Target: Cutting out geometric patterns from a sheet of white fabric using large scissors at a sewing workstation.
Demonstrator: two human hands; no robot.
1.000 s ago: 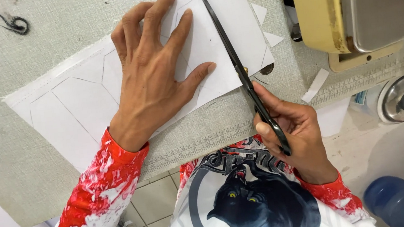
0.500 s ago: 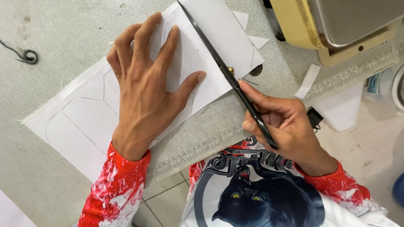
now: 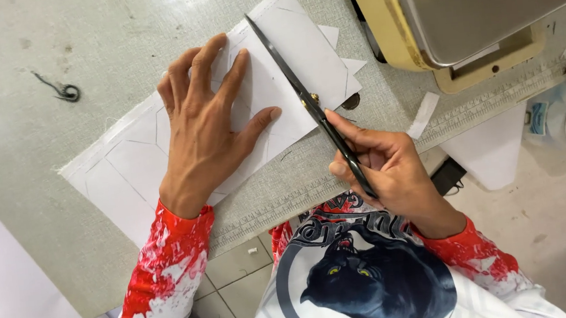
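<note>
Since the earlier frame, the scissors (image 3: 311, 104) have slid slightly further across the white sheet (image 3: 287, 55), blades nearly closed and lying along a drawn line. This sheet is a flat white panel marked with thin pencil lines forming angular shapes, lying on the grey-green desk (image 3: 77, 33). Right hand (image 3: 388, 169) is curled closed around the scissor handles. Left hand (image 3: 207, 128) lies open, fingers spread, pressing the sheet down.

The left hand (image 3: 207, 125) lies flat on the white marked fabric piece (image 3: 223, 116) while the right hand (image 3: 388, 169) grips black scissors (image 3: 305, 98) laid across it.
</note>
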